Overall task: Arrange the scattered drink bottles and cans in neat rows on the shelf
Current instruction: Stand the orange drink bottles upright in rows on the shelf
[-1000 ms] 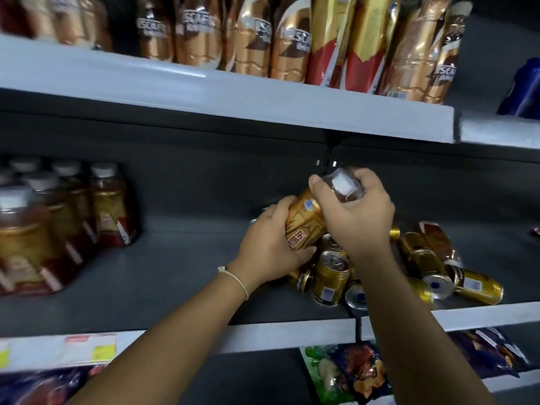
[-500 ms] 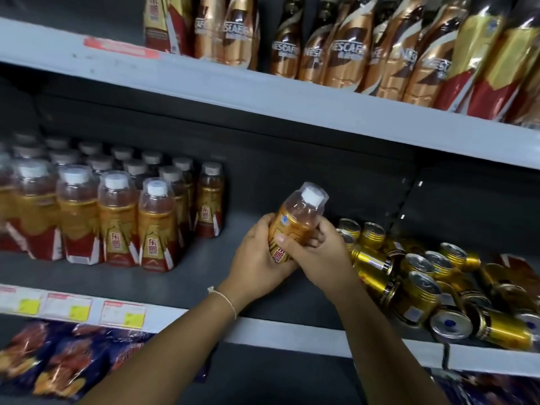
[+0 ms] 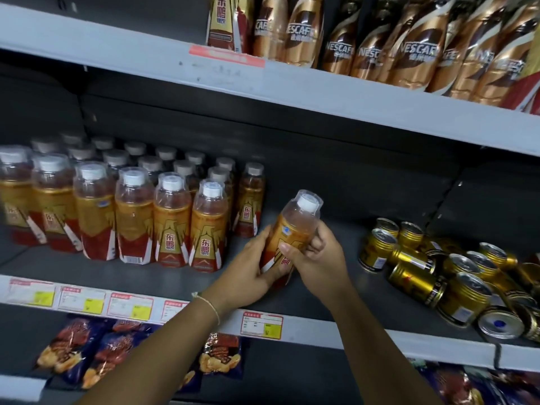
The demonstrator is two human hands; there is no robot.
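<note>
I hold an orange drink bottle [image 3: 293, 229] with a white cap, tilted a little to the right, just above the dark middle shelf [image 3: 336, 293]. My left hand [image 3: 248, 270] grips its lower body from the left. My right hand [image 3: 318, 258] wraps its front and right side. To the left, several like bottles [image 3: 172, 220] stand upright in rows; the held bottle hangs just right of the front row's end. At the right, several gold cans [image 3: 432, 276] lie in a loose heap, some upright and some on their sides.
The shelf above carries brown coffee bottles [image 3: 415, 45], and its white edge [image 3: 292, 92] overhangs the work area. Price tags [image 3: 261, 324] line the middle shelf's front lip. Snack bags [image 3: 87, 349] lie on the shelf below. Bare shelf shows between the held bottle and the cans.
Both hands carried the bottle left from above the can heap toward the bottle rows, and it now sits more upright. The view has swung left, showing more rows.
</note>
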